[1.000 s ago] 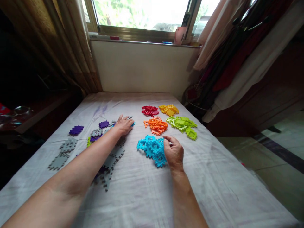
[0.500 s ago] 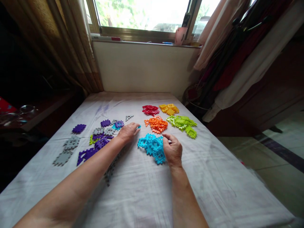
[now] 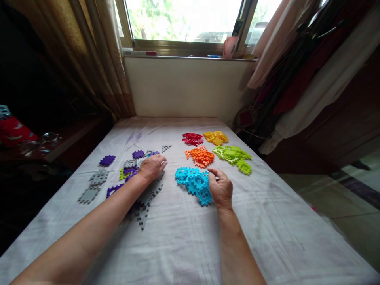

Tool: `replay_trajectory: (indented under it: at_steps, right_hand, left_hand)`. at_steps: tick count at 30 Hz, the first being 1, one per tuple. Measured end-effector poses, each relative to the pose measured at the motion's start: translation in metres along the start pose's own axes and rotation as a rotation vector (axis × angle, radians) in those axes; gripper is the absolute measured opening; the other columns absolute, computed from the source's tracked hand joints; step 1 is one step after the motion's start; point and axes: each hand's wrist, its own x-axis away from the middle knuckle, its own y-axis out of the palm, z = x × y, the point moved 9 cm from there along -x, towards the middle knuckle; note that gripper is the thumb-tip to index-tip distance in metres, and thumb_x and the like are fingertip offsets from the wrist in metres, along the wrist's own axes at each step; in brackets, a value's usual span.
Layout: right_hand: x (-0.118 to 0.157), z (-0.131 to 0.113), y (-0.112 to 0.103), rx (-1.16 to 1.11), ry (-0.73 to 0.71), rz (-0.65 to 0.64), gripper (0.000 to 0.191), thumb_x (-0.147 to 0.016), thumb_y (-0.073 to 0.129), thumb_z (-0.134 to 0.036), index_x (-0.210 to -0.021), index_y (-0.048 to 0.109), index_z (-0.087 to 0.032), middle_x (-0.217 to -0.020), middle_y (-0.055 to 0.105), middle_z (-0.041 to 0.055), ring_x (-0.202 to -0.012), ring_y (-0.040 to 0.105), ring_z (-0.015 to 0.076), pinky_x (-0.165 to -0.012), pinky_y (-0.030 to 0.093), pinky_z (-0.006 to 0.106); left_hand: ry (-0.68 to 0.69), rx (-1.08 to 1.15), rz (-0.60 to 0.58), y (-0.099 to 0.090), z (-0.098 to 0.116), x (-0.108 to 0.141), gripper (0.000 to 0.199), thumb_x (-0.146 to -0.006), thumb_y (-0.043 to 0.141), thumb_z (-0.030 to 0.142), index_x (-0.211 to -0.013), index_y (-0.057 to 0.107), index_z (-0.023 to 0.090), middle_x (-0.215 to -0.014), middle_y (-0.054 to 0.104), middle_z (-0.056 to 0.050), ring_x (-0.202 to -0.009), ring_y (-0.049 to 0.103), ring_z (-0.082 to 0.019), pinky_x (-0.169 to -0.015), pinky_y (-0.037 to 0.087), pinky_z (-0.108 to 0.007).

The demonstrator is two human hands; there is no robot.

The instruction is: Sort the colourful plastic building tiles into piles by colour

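My left hand (image 3: 152, 167) hovers over the mixed pile of purple and grey notched pieces, its fingers apart, holding nothing that I can make out. Part of a blue piece (image 3: 153, 154) shows just beyond it. Grey pieces (image 3: 152, 192) lie partly under my left wrist. At the right edge of the light-blue pile (image 3: 194, 182) is my right hand (image 3: 221, 188), its thumb and forefinger curled together; whatever they may hold is hidden. Purple pieces (image 3: 107, 160) and more grey pieces (image 3: 90, 194) lie farther left.
Red (image 3: 192, 138), yellow (image 3: 216, 137), orange (image 3: 201, 156) and lime-green (image 3: 233, 154) piles lie at the back right of the cloth-covered table (image 3: 184, 245). A small grey triangle (image 3: 166, 148) lies behind my left hand. Clothes hang at the right.
My left hand has moved left, from beside the light-blue pile back to the mixed pile. The blue piece at its fingertips no longer shows there. The view has shifted slightly.
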Motion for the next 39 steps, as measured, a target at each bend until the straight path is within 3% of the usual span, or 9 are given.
replay_trajectory:
  at_steps: [3, 6, 10, 16, 23, 27, 32, 34, 39]
  right_hand:
    - [0.000, -0.002, 0.001, -0.005, 0.003, -0.014, 0.035, -0.076, 0.049, -0.040, -0.083, 0.077, -0.020, -0.088, 0.077, 0.0092, -0.075, 0.067, 0.0228, -0.076, 0.053, 0.034]
    - [0.001, -0.002, 0.001, -0.002, 0.004, -0.012, 0.035, -0.076, 0.049, -0.039, -0.084, 0.077, -0.020, -0.088, 0.077, 0.0088, -0.076, 0.067, 0.0227, -0.077, 0.053, 0.034]
    - [0.001, -0.001, 0.001, 0.005, 0.003, -0.011, 0.035, -0.076, 0.049, -0.040, -0.083, 0.076, -0.020, -0.088, 0.077, 0.0084, -0.076, 0.067, 0.0225, -0.078, 0.053, 0.034]
    - [0.000, -0.001, 0.000, 0.010, -0.001, -0.013, 0.035, -0.076, 0.049, -0.038, -0.085, 0.077, -0.019, -0.089, 0.077, 0.0095, -0.078, 0.068, 0.0226, -0.077, 0.053, 0.034]
    - [0.000, -0.002, 0.000, 0.011, -0.017, -0.013, 0.033, -0.078, 0.049, -0.036, -0.086, 0.077, -0.020, -0.089, 0.077, 0.0082, -0.080, 0.068, 0.0224, -0.077, 0.054, 0.034]
    - [0.000, -0.002, 0.003, 0.028, -0.025, -0.022, 0.033, -0.078, 0.049, -0.036, -0.086, 0.076, -0.020, -0.089, 0.077, 0.0079, -0.081, 0.068, 0.0225, -0.079, 0.053, 0.034]
    - [0.001, 0.002, 0.008, 0.076, -0.031, -0.038, 0.033, -0.082, 0.048, -0.035, -0.091, 0.075, -0.020, -0.094, 0.076, 0.0096, -0.086, 0.068, 0.0236, -0.084, 0.053, 0.036]
    - [0.003, 0.000, 0.010, 0.115, -0.067, -0.039, 0.032, -0.083, 0.047, -0.033, -0.094, 0.074, -0.020, -0.097, 0.075, 0.0104, -0.091, 0.067, 0.0242, -0.088, 0.051, 0.037]
    - [0.015, -0.025, 0.025, 0.246, -0.222, -0.098, 0.031, -0.089, 0.045, -0.026, -0.101, 0.073, -0.021, -0.108, 0.073, 0.0105, -0.103, 0.063, 0.0239, -0.096, 0.046, 0.037]
  left_hand:
    - [-0.145, -0.117, -0.022, -0.002, -0.045, -0.002, 0.029, -0.089, 0.050, 0.036, -0.092, 0.074, 0.020, -0.101, 0.071, -0.013, -0.097, 0.066, -0.029, -0.084, 0.048, -0.038]
    - [-0.197, -0.171, -0.056, 0.001, -0.064, -0.004, 0.030, -0.086, 0.054, 0.043, -0.092, 0.075, 0.023, -0.104, 0.072, -0.012, -0.099, 0.066, -0.030, -0.083, 0.047, -0.038]
    - [-0.206, -0.182, -0.083, 0.006, -0.061, -0.009, 0.035, -0.083, 0.054, 0.049, -0.096, 0.075, 0.024, -0.110, 0.072, -0.012, -0.103, 0.065, -0.031, -0.085, 0.046, -0.038]
    - [-0.236, -0.107, -0.099, 0.008, -0.057, -0.013, 0.028, -0.085, 0.048, 0.029, -0.090, 0.074, 0.019, -0.107, 0.073, -0.014, -0.102, 0.066, -0.030, -0.089, 0.044, -0.040]
    - [-0.323, 0.175, -0.063, -0.013, -0.073, 0.003, 0.025, -0.083, 0.051, 0.036, -0.091, 0.072, 0.024, -0.100, 0.074, -0.009, -0.097, 0.066, -0.028, -0.082, 0.046, -0.035]
    - [-0.276, 0.478, -0.090, -0.014, -0.052, 0.010, 0.033, -0.083, 0.049, 0.046, -0.089, 0.069, 0.021, -0.087, 0.073, -0.005, -0.088, 0.067, -0.022, -0.077, 0.048, -0.030]
    - [-0.194, 0.841, -0.224, 0.013, 0.010, 0.016, 0.043, -0.085, 0.047, 0.054, -0.093, 0.067, 0.017, -0.085, 0.074, -0.006, -0.077, 0.070, -0.017, -0.068, 0.053, -0.027]
    - [-0.204, 0.903, -0.241, 0.026, 0.025, 0.016, 0.040, -0.085, 0.049, 0.052, -0.092, 0.066, 0.016, -0.086, 0.074, -0.007, -0.073, 0.070, -0.016, -0.063, 0.053, -0.026]
    - [-0.290, 0.879, -0.160, 0.041, 0.018, 0.015, 0.027, -0.084, 0.052, 0.037, -0.097, 0.066, 0.017, -0.089, 0.074, -0.007, -0.060, 0.068, -0.016, -0.053, 0.049, -0.026]
